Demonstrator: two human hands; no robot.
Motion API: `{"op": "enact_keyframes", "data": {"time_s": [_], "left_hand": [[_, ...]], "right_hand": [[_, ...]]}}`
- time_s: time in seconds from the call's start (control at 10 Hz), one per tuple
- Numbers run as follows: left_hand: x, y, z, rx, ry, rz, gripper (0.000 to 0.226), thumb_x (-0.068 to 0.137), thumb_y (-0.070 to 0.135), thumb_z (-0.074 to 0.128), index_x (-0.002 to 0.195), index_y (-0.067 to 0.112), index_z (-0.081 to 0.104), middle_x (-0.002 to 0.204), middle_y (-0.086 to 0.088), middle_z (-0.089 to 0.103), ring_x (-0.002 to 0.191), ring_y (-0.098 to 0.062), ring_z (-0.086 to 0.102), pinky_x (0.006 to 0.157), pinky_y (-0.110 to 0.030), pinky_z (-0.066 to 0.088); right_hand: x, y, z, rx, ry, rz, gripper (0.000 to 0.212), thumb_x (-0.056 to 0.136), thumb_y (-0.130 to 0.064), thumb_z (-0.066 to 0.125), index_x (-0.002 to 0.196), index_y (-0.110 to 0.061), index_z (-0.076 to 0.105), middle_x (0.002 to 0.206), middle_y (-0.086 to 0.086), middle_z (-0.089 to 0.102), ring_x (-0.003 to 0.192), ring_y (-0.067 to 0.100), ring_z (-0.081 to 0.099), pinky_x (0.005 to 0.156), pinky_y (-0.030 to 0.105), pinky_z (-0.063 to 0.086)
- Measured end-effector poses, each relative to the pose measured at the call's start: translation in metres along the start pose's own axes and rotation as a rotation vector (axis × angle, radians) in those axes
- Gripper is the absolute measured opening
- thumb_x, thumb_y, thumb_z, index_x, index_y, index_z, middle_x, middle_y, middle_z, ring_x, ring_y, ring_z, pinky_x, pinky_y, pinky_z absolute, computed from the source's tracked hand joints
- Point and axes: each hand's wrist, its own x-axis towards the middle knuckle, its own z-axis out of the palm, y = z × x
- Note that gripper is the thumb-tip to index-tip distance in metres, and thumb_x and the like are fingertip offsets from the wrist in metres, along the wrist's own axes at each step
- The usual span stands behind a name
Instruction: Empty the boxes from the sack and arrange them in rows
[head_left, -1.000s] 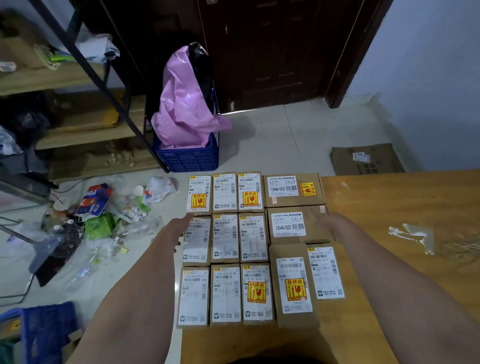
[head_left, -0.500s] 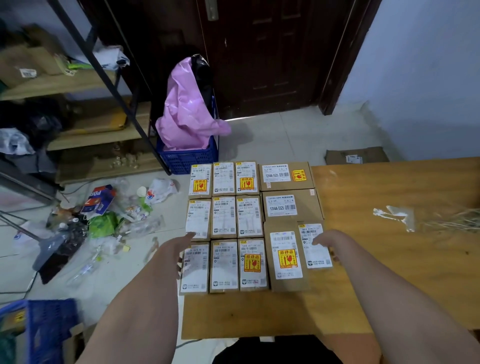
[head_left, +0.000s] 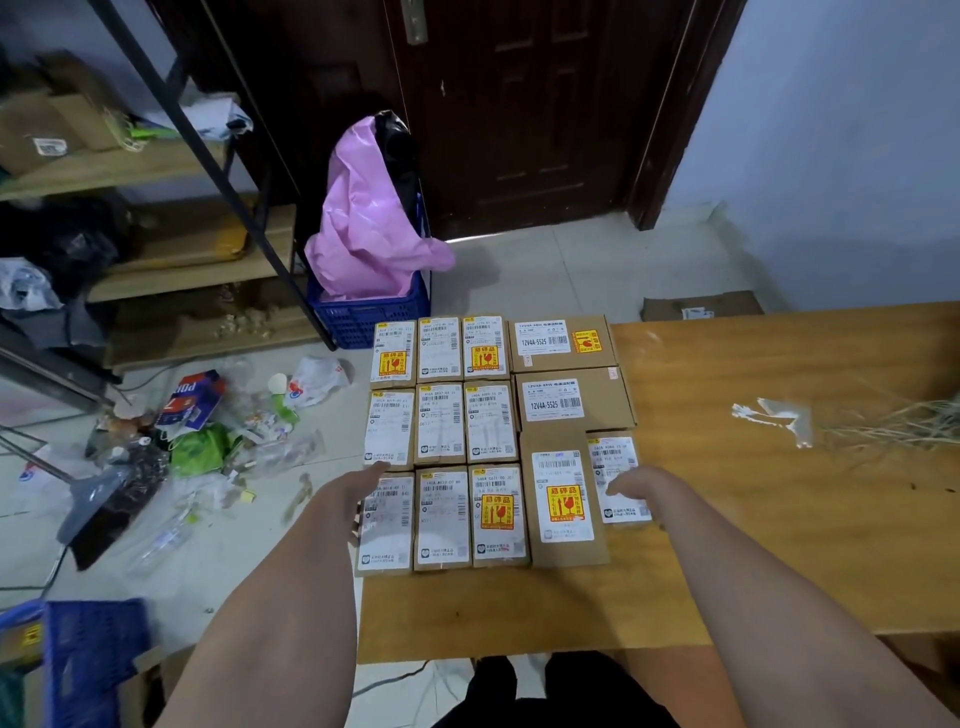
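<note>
The boxes (head_left: 441, 423) are lying in rows on the counter (head_left: 779, 545). The left hand (head_left: 353, 488) is touching the near-left box (head_left: 387, 525) with straight fingers, while the right hand (head_left: 641, 483) is resting flat on the near-right box (head_left: 615, 478).

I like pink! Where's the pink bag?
In the head view, the pink bag stands in a blue crate on the floor, before the dark door, just beyond the boxes' far-left corner.

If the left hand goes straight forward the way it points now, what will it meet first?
Probably the middle-row box at the left edge: the left hand points toward its near corner, though height is unclear.
</note>
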Motion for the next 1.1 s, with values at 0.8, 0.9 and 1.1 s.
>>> {"op": "enact_keyframes", "data": {"time_s": [0.8,0.9,1.1], "left_hand": [[-0.036,0.008,0.012,-0.093,0.024,0.1,0.071,0.098,0.05,0.048,0.153,0.011,0.028,0.159,-0.014,0.027,0.147,-0.036,0.023,0.117,-0.055,0.015],[-0.031,0.008,0.01,-0.085,0.019,0.091,0.074,0.096,0.052,0.05,0.154,0.012,0.027,0.16,-0.015,0.023,0.147,-0.039,0.02,0.116,-0.059,0.016],[-0.05,0.017,0.016,-0.101,0.113,0.159,0.061,0.104,0.033,0.044,0.153,0.003,0.024,0.161,-0.017,0.017,0.148,-0.037,0.016,0.116,-0.052,0.017]], "right_hand": [[0.048,0.017,-0.007,0.322,0.014,-0.02,0.061,0.095,-0.022,0.057,0.15,-0.006,0.035,0.155,0.016,0.035,0.138,0.037,0.04,0.109,0.044,0.039],[0.039,0.01,-0.01,0.312,0.023,-0.023,0.061,0.095,-0.025,0.059,0.15,-0.008,0.037,0.153,0.015,0.038,0.138,0.036,0.04,0.109,0.045,0.04],[0.071,0.015,-0.019,0.321,0.038,-0.034,0.058,0.092,-0.028,0.057,0.144,-0.007,0.044,0.15,0.014,0.044,0.133,0.035,0.046,0.107,0.046,0.042]]}}
